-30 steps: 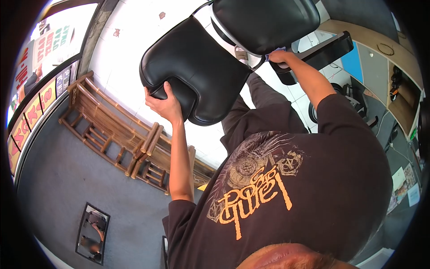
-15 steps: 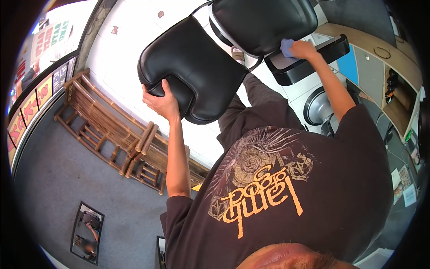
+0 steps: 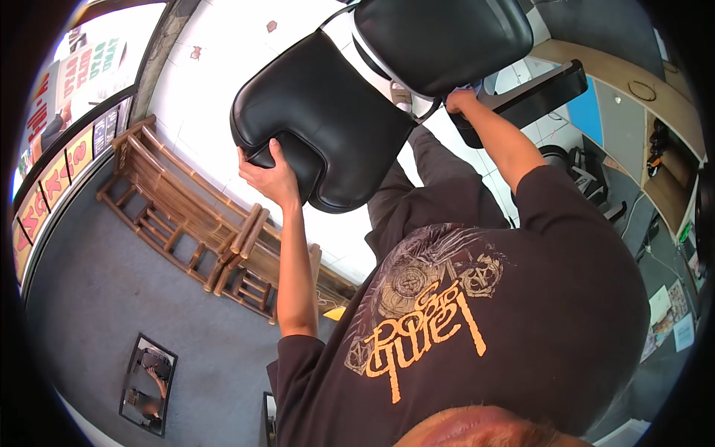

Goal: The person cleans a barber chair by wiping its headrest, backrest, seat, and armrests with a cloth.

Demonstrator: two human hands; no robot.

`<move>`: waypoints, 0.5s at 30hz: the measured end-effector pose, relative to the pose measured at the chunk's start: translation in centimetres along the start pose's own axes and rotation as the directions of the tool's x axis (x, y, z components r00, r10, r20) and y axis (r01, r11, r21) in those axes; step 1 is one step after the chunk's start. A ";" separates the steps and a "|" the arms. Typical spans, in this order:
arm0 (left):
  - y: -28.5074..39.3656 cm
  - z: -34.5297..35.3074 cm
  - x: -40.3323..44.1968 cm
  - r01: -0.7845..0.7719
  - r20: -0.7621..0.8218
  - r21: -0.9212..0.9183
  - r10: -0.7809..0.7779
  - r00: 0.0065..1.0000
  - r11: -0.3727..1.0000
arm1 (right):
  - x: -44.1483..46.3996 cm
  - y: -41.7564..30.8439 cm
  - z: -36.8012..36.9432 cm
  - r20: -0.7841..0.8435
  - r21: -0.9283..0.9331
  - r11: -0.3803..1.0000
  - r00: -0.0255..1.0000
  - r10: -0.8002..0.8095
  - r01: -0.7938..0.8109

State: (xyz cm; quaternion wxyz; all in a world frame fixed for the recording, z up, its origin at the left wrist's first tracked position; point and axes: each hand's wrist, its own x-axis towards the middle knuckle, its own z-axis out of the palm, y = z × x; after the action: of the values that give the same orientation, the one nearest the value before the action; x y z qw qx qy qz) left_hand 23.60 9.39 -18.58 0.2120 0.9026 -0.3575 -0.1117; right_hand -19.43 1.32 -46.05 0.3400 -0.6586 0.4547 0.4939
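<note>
- Black seat (image 3: 447, 45): top cut off from my view.
- Notched cushion (image 3: 335, 112), left of the seat: left hand (image 3: 269, 175) clamped on, some fingertips hidden.
- Right hand (image 3: 463, 101), at the seat's edge: fingers closed on mostly hidden cloth (image 3: 474, 88).

A white tiled floor (image 3: 212, 97) is running beneath the black padded chair (image 3: 357, 104), bearing a bamboo bench (image 3: 179, 195) and a sandalled foot (image 3: 401, 93), while two small brown patches (image 3: 272, 27) are dotting its tiles.
</note>
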 end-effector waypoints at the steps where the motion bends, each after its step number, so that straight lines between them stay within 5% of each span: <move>1: 0.1 -0.2 0.0 0.009 0.001 0.006 -0.009 1.000 1.000 | -1.5 0.1 -1.0 0.044 0.035 0.999 0.999 -0.012 0.011; 5: -0.1 -0.3 0.0 0.022 0.012 -0.026 -0.022 1.000 0.999 | -0.1 4.0 1.0 -0.289 0.240 0.873 0.890 -0.354 0.425; 8: -0.2 -0.4 -0.1 0.029 0.015 -0.033 -0.029 0.999 0.999 | -3.6 4.3 -1.5 -0.200 0.351 0.868 0.934 -0.297 0.351; 9: -0.1 -0.4 -0.1 0.044 0.024 -0.028 -0.043 0.999 0.999 | -4.3 4.2 -0.9 -0.339 0.354 0.858 0.906 -0.253 0.372; 12: -0.1 -0.4 -0.1 0.040 0.019 -0.009 -0.040 0.999 0.999 | -12.0 -0.8 -4.2 -0.388 0.325 0.934 0.922 -0.014 0.151; 15: -0.1 -0.3 -0.1 0.041 0.012 -0.004 -0.041 0.999 0.999 | -10.3 -6.0 -2.5 -0.394 0.445 0.880 0.919 0.028 0.165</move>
State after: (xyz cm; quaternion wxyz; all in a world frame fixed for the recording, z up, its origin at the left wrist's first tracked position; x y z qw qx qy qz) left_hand 23.73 9.65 -18.35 0.2098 0.9086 -0.3398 -0.1220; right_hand -13.94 3.89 -35.46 0.4097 -0.6571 0.5948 0.2156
